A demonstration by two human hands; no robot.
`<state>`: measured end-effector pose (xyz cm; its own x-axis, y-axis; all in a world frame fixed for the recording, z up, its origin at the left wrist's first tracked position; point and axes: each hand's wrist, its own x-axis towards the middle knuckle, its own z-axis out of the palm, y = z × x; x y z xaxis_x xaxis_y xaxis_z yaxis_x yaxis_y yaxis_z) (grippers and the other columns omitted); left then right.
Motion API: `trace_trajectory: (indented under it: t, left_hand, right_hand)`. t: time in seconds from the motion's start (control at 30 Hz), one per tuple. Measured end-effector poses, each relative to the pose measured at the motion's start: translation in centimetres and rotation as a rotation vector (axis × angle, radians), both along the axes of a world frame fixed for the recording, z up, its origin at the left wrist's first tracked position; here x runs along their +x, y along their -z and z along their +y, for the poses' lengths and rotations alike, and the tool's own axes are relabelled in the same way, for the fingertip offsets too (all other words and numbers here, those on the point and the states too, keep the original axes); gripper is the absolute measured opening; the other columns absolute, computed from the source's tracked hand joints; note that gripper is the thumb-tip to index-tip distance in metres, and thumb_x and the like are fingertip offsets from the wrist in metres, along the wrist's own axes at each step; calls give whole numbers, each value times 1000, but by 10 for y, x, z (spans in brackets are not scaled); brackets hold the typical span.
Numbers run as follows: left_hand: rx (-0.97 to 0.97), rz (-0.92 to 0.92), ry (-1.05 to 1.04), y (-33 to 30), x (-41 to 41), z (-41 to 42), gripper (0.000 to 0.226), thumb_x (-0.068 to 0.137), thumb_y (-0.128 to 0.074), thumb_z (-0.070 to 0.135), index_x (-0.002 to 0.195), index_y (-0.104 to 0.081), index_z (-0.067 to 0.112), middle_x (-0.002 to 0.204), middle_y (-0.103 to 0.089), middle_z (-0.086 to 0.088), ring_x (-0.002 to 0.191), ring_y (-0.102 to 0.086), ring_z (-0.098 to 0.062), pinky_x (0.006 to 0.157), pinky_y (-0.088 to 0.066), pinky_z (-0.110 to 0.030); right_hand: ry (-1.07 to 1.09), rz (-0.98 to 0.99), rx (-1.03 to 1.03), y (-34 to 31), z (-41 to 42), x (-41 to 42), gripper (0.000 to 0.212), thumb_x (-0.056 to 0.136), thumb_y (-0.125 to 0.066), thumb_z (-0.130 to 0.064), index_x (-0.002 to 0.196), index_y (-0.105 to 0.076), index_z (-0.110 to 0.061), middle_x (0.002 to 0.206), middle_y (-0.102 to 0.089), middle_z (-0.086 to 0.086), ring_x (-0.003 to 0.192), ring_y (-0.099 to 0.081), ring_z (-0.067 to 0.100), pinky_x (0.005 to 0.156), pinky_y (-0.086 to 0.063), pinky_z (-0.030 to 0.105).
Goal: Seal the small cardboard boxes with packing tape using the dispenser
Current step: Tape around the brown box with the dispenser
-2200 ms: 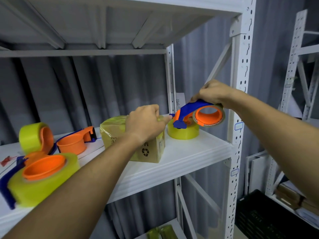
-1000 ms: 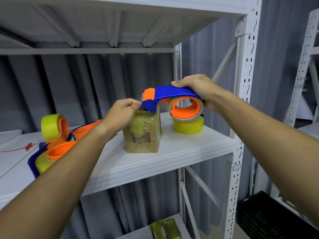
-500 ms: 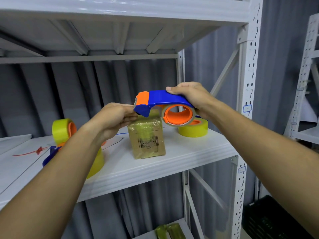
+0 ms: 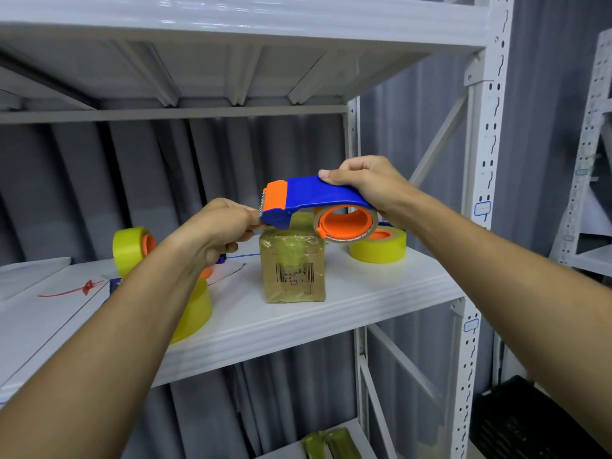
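— Gripping what, right hand (image 4: 367,185)?
— Dispenser (image 4: 314,200), frame centre; fingers curled over its top, thumb along the blue body.
— Left hand (image 4: 220,228)?
— Fingers curled, pinching at the dispenser's orange nose.
— Box (image 4: 293,268)?
— Upright on the shelf (image 4: 364,293), directly below the dispenser.

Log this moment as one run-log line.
right hand: holds dispenser over box | left hand: pinching at cutter end | box: on shelf

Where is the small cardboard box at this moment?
In the head view, the small cardboard box stands upright on the white shelf, near centre, just below the tape dispenser and left of a flat yellow tape roll.
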<state>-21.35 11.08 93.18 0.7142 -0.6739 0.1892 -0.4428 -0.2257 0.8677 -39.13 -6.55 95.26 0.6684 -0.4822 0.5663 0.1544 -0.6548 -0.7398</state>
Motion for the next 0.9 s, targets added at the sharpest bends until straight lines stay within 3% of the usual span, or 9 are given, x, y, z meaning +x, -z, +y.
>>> trace_trajectory:
  t: [0.13, 0.23, 0.3, 0.47, 0.57, 0.73, 0.9]
  left_hand:
    - [15, -82, 9, 6, -1, 1, 21, 95, -63, 21, 85, -79, 13, 90, -70, -3, 80, -51, -20, 58, -36, -29]
    - [-50, -134, -19, 14, 1, 2, 27, 96, -66, 34, 82, -77, 13, 97, -76, -5, 101, -66, -20, 83, -50, -34]
    - [-88, -151, -12, 19, 3, 3, 27, 96, -67, 32, 79, -76, 13, 93, -76, -9, 98, -67, -17, 94, -50, -32]
    - [-91, -201, 0, 26, -2, -4, 29, 96, -66, 27, 71, -72, 14, 72, -71, 13, 78, -59, -1, 75, -40, -23]
    - [-94, -234, -29, 28, -2, -5, 30, 97, -65, 25, 69, -70, 14, 67, -68, 15, 73, -56, 2, 65, -37, -18]
    - [-123, -248, -42, 30, 2, -3, 28, 97, -64, 23, 72, -73, 13, 85, -73, 10, 90, -64, -3, 71, -39, -17]
    - [-140, -229, -52, 30, 7, 1, 23, 97, -64, 24, 80, -75, 12, 93, -74, 9, 99, -67, -13, 92, -49, -33]
  right_hand:
    - [13, 45, -67, -1, -3, -6, 32, 88, -71, -47, 75, -67, -19, 76, -74, -3, 71, -71, 14, 65, -56, 24]
    - [23, 61, -78, -2, -11, -19, 33, 88, -71, -46, 73, -65, -17, 74, -72, 0, 69, -68, 13, 65, -54, 25]
    - [22, 68, -74, -1, -18, -27, 32, 90, -70, -44, 72, -65, -17, 71, -71, -2, 66, -68, 11, 62, -52, 23]
    - [27, 95, -57, 7, -28, -36, 29, 91, -69, -42, 76, -66, -17, 73, -72, -3, 67, -68, 12, 60, -51, 21]
    - [29, 96, -54, 12, -29, -34, 30, 90, -69, -44, 74, -67, -18, 72, -72, -4, 67, -69, 11, 57, -51, 18]
    - [51, 106, -57, 12, -29, -24, 31, 89, -70, -46, 75, -68, -18, 73, -73, -5, 67, -70, 11, 56, -52, 16]
    - [77, 141, -50, 7, -28, -14, 32, 89, -70, -47, 81, -70, -16, 78, -75, -1, 73, -72, 17, 63, -56, 24]
